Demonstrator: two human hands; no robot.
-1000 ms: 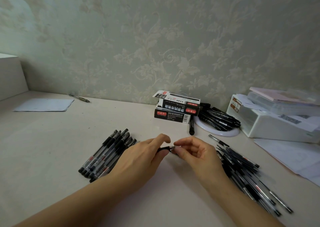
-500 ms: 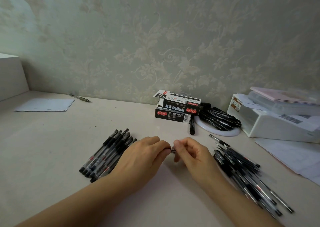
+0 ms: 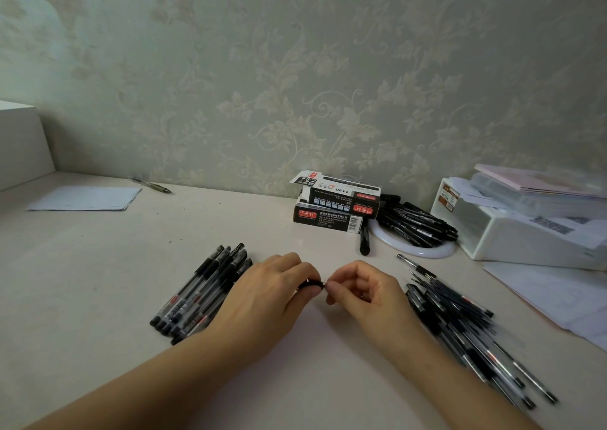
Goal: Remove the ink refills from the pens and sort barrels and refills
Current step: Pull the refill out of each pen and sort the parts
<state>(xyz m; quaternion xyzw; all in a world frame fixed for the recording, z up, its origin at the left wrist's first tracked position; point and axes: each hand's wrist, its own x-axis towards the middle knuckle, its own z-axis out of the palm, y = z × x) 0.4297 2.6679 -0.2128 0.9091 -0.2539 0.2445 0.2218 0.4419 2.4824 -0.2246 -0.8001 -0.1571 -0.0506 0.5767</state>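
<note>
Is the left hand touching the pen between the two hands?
Touching. In the head view, the left hand has its fingers curled round the dark pen, whose end shows between thumb and forefinger, facing the right hand.

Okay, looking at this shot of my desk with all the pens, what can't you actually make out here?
All in the head view:
- Pen gripped by the left hand: mostly covered by fingers, only a dark end shows.
- What the right hand pinches: too small, hidden by fingertips.
- Right pile: blurred, so barrels and refills cannot be told apart.
- Box print: too small to read.
- White bin: cut off by the right edge.
</note>
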